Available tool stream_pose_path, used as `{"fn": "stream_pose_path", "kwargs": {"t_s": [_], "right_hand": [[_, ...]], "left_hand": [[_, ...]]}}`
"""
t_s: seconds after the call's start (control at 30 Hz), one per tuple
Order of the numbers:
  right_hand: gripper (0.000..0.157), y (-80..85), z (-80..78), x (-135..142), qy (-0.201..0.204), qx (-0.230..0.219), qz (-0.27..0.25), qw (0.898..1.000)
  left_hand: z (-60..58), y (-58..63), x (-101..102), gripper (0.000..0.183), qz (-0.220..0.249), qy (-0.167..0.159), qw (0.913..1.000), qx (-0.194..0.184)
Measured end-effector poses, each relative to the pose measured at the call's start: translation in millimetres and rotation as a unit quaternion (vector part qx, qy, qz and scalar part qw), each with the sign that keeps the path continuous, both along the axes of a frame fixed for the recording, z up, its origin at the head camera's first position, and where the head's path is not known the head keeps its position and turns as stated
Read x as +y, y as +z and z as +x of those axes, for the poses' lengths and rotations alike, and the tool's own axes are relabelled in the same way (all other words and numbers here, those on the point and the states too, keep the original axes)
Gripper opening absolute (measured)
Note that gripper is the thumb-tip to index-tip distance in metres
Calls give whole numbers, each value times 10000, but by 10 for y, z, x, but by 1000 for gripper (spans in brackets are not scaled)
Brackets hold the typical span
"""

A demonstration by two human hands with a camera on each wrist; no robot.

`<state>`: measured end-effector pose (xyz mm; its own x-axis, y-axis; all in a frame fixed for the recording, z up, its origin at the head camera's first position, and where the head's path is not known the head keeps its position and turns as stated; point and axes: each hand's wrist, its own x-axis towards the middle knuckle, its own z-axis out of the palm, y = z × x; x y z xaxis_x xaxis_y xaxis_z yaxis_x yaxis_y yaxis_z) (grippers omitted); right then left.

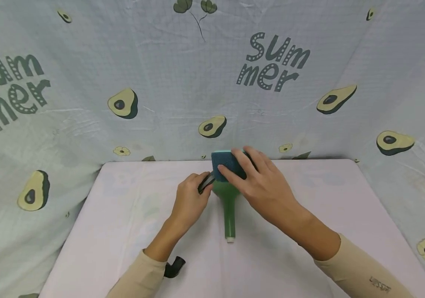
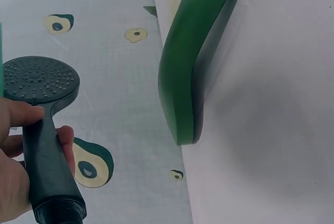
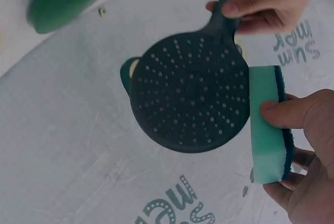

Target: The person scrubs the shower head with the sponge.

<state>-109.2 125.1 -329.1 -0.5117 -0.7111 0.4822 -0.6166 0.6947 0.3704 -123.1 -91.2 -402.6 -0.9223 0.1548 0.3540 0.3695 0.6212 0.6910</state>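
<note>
My left hand [image 1: 191, 198] grips the handle of a black shower head [image 3: 190, 92], whose round face is dotted with pale nozzles. In my right hand [image 1: 264, 186] is a sponge [image 3: 265, 130], light green foam with a dark blue scouring layer, pinched between thumb and fingers. The foam side lies against the shower head's rim in the right wrist view. In the head view, the sponge and right hand hide most of the black shower head. Below both hands, a green shower head [image 1: 230, 215] lies on the table, its pale-tipped handle pointing towards me.
A short black curved piece [image 1: 174, 268] lies on the table beside my left forearm, which partly covers it. The white table [image 1: 290, 256] ends against a hanging cloth [image 1: 160, 74] printed with avocados and lettering.
</note>
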Motion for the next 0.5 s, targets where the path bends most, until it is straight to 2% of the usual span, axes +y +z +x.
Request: {"fn": "stream_pose_path", "kwargs": {"t_s": [0.1,0.2,0.33,0.4,0.5], "right_hand": [[63,-16,-11,-17,-27,214,-34,9998],[58,-153,-41,-102,87,503,256,9984],[52,-358,-62,-202,216,795,494,9954],[52,-422,-62,-223,244,778,413,9958],[55,-444,-58,-209,367,503,51,9980]], "left_hand": [[-9,-1,-5,34,32,43,10000,21],[-14,-29,-11,31,155,22,9999,44],[-25,-69,-7,18,285,2,9996,-4],[-29,-90,-2,12,341,6,9994,-84],[-20,-129,12,8,473,-68,9985,-255]]}}
